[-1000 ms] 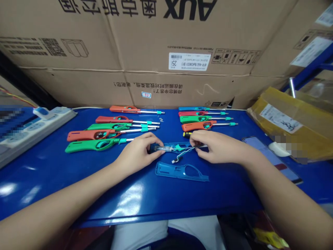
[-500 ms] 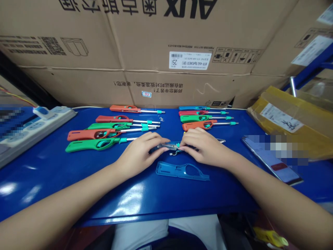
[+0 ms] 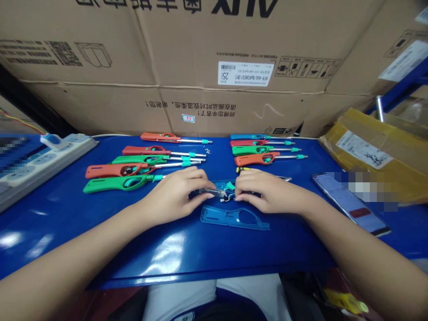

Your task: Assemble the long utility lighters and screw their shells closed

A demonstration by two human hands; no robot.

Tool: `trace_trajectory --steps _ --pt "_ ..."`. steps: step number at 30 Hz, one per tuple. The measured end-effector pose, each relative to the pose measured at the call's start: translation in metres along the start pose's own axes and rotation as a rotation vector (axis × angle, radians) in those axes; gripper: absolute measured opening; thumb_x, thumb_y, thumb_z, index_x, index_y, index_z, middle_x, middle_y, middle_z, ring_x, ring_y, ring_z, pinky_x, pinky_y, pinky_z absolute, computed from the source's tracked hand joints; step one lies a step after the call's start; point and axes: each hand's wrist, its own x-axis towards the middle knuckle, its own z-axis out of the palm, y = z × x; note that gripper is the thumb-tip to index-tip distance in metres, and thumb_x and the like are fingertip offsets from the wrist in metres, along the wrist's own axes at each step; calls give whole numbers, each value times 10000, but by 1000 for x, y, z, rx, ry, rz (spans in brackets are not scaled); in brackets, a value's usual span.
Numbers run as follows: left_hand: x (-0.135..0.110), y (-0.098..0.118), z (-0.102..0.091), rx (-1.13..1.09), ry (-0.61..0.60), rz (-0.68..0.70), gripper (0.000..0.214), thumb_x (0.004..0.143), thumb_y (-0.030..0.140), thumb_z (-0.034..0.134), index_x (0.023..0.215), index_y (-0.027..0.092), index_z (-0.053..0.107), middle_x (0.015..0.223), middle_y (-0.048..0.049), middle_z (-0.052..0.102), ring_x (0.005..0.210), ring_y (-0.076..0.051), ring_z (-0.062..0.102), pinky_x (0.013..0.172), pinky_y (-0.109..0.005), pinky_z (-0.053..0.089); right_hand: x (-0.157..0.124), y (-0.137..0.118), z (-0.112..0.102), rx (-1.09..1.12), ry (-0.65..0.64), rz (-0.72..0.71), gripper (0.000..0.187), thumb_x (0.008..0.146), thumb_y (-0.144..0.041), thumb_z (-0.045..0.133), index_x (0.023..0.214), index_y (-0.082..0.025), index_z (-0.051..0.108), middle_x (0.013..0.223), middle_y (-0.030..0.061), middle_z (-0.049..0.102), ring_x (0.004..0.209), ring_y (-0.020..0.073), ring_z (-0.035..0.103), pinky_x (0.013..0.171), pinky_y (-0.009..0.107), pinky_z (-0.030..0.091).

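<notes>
At the middle of the blue table, my left hand (image 3: 189, 189) pinches a small clear fuel tank (image 3: 214, 192) between thumb and fingers. Just right of its end lie teal plastic parts with thin wires (image 3: 229, 191), over a blue lighter half-shell (image 3: 219, 183) mostly hidden by my hands. My right hand (image 3: 259, 189) is closed at these parts; its fingertips hide what they grip. A yellow-and-black handle end (image 3: 241, 170) shows behind the right fingers, and a metal tip (image 3: 286, 179) pokes out beyond the knuckles. Nearer me lies a loose blue half-shell (image 3: 234, 217).
Several assembled gas lighters (image 3: 117, 183) lie in a row at left, several more (image 3: 257, 159) at back right. A power strip (image 3: 67, 154) is far left; a phone (image 3: 347, 203) and a yellow-taped parcel (image 3: 361, 156) are right. A large carton (image 3: 187, 98) stands behind.
My right hand has drawn slightly right, away from the clear tank, uncovering more of the teal parts and wires. The tank's right end now tilts lower.
</notes>
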Motion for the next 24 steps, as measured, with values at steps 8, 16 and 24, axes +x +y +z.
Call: trace_trajectory --steps 8,16,24 --pt "0 -8 0 -154 0 -132 142 897 283 685 999 210 751 960 -41 726 893 -193 668 819 -331 534 0 4 -1 99 113 111 107 910 -291 686 914 -202 626 907 23 657 838 163 585 765 294 459" --pt "-2 -5 17 -152 -10 -116 180 897 259 686 1065 224 743 1017 -43 691 969 -199 652 884 -352 528 9 6 19 -78 174 271 111 929 -270 629 844 -198 638 895 31 659 915 199 602 886 372 424" --pt "-3 -12 21 -142 -15 -94 166 930 255 647 1063 206 735 1003 -46 687 943 -184 652 849 -324 531 9 2 19 -31 104 337 123 870 -267 754 889 -189 660 948 35 647 971 218 591 909 400 411"
